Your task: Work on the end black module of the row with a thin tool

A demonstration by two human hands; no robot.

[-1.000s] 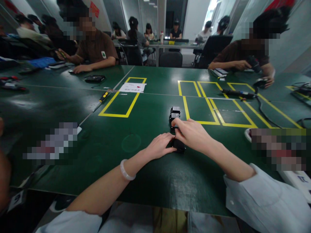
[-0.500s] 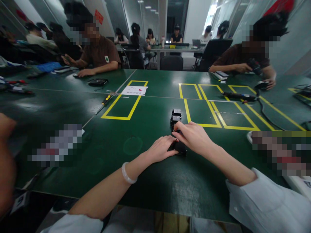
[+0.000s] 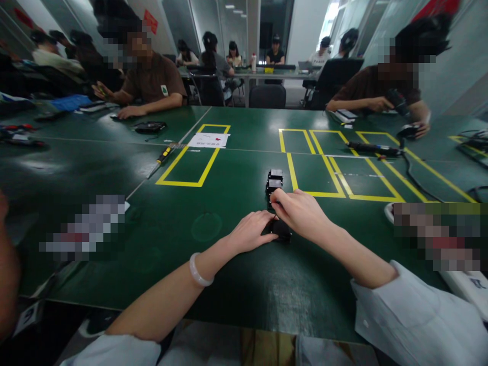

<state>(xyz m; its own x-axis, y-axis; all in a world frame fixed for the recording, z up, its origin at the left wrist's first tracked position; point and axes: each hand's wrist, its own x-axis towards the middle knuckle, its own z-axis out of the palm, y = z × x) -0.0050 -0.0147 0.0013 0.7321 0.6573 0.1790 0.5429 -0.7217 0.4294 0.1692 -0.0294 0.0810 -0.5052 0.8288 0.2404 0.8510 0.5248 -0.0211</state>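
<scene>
On the green table, straight ahead of me, lies a black jointed assembly in a row of block-like parts. Its far part shows silver-faced blocks. My left hand grips the near, dark end from the left, thumb below and fingers above. Over the middle of the row, my right hand is closed in a pinch from the right. Whatever sits between those fingertips is hidden, and the hand covers part of the assembly.
Yellow tape rectangles mark the table. A yellow-black screwdriver lies left, near a paper label. Blurred-out devices lie at both sides. A black rod-shaped tool with a cable lies far right. Two co-workers sit opposite; one holds a power tool.
The view has shifted slightly. Both hands keep almost the same hold on the black assembly. At the left edge, another person's arm has drawn back a little.
</scene>
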